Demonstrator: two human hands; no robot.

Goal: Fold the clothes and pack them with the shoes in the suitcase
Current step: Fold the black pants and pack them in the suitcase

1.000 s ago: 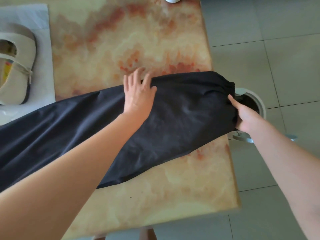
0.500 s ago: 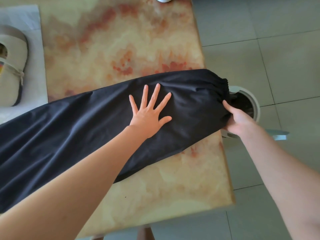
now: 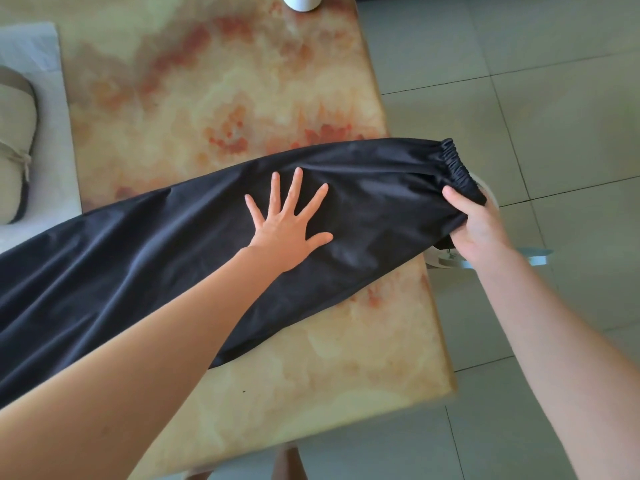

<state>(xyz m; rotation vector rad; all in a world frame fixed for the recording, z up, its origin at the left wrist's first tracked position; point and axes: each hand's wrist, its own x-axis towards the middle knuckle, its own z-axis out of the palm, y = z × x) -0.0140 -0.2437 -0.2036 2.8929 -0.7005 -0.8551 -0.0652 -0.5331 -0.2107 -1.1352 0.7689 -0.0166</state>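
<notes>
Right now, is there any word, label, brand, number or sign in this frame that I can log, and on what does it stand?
None can be read. The black garment, the beige shoe, the white container at the far edge and the marbled table show no lettering.

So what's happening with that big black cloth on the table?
A person has a black garment laid out across the marbled table, seemingly to fold it. The left hand presses flat on the cloth, fingers spread. The right hand grips its elastic end past the table's right edge. No fold yet. A beige shoe sits at the far left.
</notes>
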